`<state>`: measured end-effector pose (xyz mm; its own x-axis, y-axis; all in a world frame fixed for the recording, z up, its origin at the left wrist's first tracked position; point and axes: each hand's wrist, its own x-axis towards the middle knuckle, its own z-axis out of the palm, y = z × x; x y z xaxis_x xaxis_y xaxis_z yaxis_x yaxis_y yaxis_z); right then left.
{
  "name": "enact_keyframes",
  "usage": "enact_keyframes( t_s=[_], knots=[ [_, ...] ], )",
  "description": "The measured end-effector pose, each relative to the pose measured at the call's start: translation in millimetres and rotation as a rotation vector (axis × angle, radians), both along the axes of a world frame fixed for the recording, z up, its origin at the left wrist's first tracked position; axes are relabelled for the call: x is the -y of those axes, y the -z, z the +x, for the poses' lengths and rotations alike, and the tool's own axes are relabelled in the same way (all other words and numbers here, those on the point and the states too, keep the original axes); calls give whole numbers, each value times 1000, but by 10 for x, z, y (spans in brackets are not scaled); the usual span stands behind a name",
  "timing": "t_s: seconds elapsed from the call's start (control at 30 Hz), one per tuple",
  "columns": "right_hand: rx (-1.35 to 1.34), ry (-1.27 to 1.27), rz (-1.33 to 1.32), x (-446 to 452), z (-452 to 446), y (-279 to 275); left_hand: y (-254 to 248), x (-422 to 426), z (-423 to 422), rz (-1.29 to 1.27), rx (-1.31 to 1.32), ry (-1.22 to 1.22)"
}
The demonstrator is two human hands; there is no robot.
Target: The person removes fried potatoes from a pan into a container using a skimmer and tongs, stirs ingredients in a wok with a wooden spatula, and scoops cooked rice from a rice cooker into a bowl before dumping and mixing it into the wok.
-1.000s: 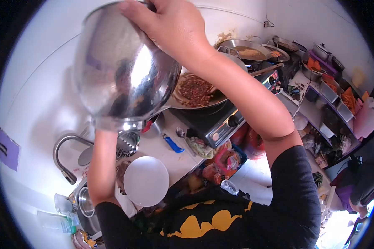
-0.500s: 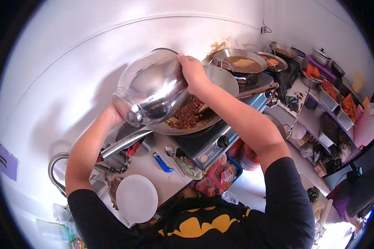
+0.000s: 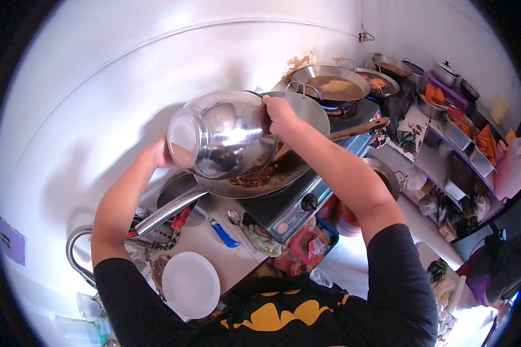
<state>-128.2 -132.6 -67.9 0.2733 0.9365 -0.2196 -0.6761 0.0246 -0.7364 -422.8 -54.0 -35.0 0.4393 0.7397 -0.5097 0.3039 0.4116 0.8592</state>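
Observation:
A shiny stainless steel bowl (image 3: 231, 130) is tipped on its side above a wok (image 3: 314, 115), its mouth facing down and away from me. My left hand (image 3: 163, 152) grips the bowl near its base, fingers partly hidden behind it. At the upper rim, my right hand (image 3: 281, 117) is closed on the edge. Dark reddish-brown chopped food (image 3: 259, 177) lies in the wok, partly covered by the bowl. A spatula with a wooden handle (image 3: 359, 128) rests in the wok, leaning over its right rim. The wok's long metal handle (image 3: 173, 209) points toward lower left.
Behind stands a wide pan of oil (image 3: 333, 85) over a lit burner, with further pans beyond. A white plate (image 3: 191, 285), blue-handled tool (image 3: 224, 233), spoon (image 3: 233, 217) and cloth (image 3: 263, 238) lie on the near counter. Food trays (image 3: 479, 156) line the right shelf.
The bowl has come down closer to the wok and tipped further, its base now turned more toward me. Both hands moved with it. Less of the food shows.

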Motion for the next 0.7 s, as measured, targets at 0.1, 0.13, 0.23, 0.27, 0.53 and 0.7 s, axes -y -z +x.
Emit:
enact_keyframes(
  t_s=[0.1,0.13,0.23,0.27,0.53,0.7],
  knots=[
    [15,97,4,0,-62,-25,-72,-184,-24,-78,58,91],
    [13,77,1,-120,-9,60,-226,-52,47,-94,64,89],
    [13,26,-19,-516,132,215,-370,124,157,-75,-23,41],
    [25,27,-17,-594,215,152,-421,88,186,-49,-63,19],
    [-111,25,72,-397,325,-142,-687,125,311,180,-85,114],
    [-80,175,100,-335,334,-339,-1094,310,445,377,-243,185]
  ],
)
